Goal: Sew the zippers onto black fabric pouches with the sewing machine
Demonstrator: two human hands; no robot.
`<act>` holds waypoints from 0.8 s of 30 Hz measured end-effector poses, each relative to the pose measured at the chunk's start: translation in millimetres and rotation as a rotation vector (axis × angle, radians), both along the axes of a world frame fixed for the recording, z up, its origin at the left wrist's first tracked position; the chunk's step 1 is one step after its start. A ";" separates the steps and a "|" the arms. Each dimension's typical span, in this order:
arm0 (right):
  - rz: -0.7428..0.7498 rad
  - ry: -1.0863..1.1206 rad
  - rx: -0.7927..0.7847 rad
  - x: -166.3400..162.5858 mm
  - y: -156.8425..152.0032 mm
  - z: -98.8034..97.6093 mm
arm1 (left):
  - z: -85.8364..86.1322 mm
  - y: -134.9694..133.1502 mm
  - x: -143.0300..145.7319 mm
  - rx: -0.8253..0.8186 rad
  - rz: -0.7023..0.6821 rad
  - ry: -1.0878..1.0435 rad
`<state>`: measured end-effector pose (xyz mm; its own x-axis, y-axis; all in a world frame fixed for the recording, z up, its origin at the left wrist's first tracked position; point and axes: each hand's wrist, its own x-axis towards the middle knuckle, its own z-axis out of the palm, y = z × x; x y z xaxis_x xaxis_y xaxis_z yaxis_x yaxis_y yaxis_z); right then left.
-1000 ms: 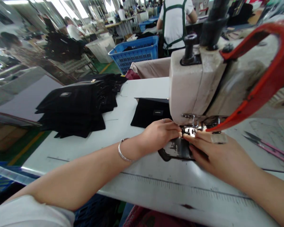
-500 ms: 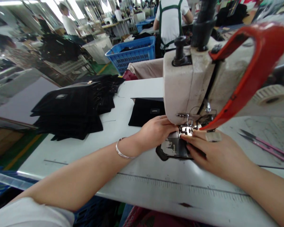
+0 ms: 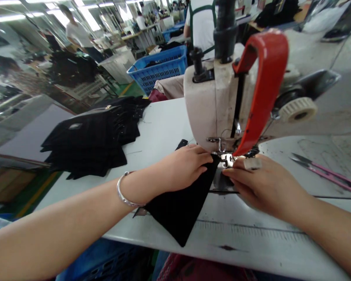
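Observation:
A black fabric piece (image 3: 181,214) lies slantwise on the sewing machine table, its upper corner at the metal presser foot (image 3: 226,160). My left hand (image 3: 184,168) is closed on this piece, thumb and fingers near the corner left of the foot. My right hand (image 3: 263,181) is on the other side of the foot, its fingers drawn together with the tips low beside it. Whatever may be between those fingertips is too small to make out. Above both hands stands the sewing machine head (image 3: 203,105) with a red guard (image 3: 266,86).
Black fabric pieces (image 3: 90,136) are stacked on the table's left. Pink-handled thread snips (image 3: 327,171) lie to the right. Beyond the table stand a blue basket (image 3: 160,66) and a person in white with green straps (image 3: 203,23). More people work farther back.
The black piece has turned and come toward me, its label no longer showing, with my left hand shifted left along with it. My right hand stays by the foot. The view has shifted somewhat.

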<state>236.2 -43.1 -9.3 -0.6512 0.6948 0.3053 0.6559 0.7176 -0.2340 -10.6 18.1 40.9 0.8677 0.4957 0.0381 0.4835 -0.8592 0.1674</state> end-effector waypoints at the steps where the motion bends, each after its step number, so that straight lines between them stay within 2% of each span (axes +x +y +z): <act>1: 0.000 -0.001 0.001 0.1 0.2 0.3 | -0.7 -0.6 -0.9 -0.008 0.002 0.002; 5: 0.011 0.011 0.035 1.3 -0.4 -0.2 | -8.5 -11.5 -2.3 0.033 0.066 -0.015; 9: 0.004 0.034 0.098 -1.3 -1.8 0.0 | -21.4 -24.6 -4.1 0.082 0.126 -0.133; 12: -0.021 -0.033 0.078 -7.4 -2.8 4.4 | -28.6 -27.1 -7.0 0.072 0.060 -0.208; 17: -0.020 -0.066 0.102 -12.2 -7.0 9.6 | -33.7 -22.3 -11.8 0.038 -0.135 -0.204; 24: 0.057 0.054 0.125 -9.9 -15.6 5.9 | -31.9 -22.0 -9.9 0.063 -0.134 -0.191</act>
<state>226.3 -58.8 -3.4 -0.6687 0.6113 0.4232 0.6021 0.7792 -0.1742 -20.5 -3.9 9.0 0.8999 0.3677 0.2346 0.3288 -0.9253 0.1891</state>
